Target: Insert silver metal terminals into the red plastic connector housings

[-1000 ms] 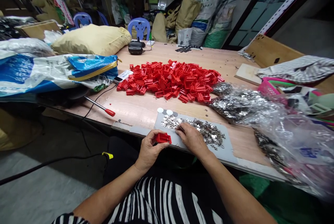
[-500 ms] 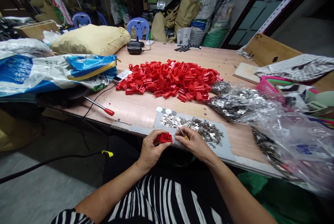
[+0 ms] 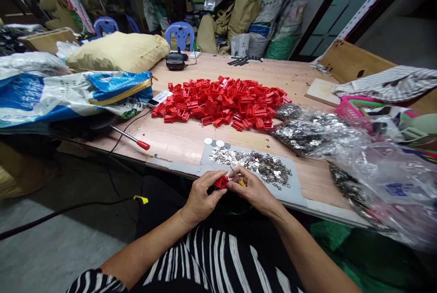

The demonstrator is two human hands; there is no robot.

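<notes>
My left hand (image 3: 202,196) is closed on a small red plastic housing (image 3: 221,182), held just past the table's front edge. My right hand (image 3: 251,188) grips a small yellow-handled tool with a thin metal shaft (image 3: 242,183), its shaft pointing up and to the left. The right fingertips meet the open side of the red housing; whether they also pinch a small metal piece cannot be made out. Just beyond both hands, loose small metal pieces (image 3: 269,168) lie on a grey sheet (image 3: 294,188). Farther back is a heap of similar red plastic housings (image 3: 218,104).
Clear plastic bags of metal parts (image 3: 307,136) lie on the right, near a pink basket (image 3: 353,110). A lever with a red grip (image 3: 143,145) sticks out at front left. Blue-white sacking (image 3: 68,97) and a tan sack (image 3: 119,52) cover the left side.
The red housing has turned in my left fingers and shifted slightly right. My right fingertips have come from a small gap away to touching it, and the yellow-handled tool has tilted.
</notes>
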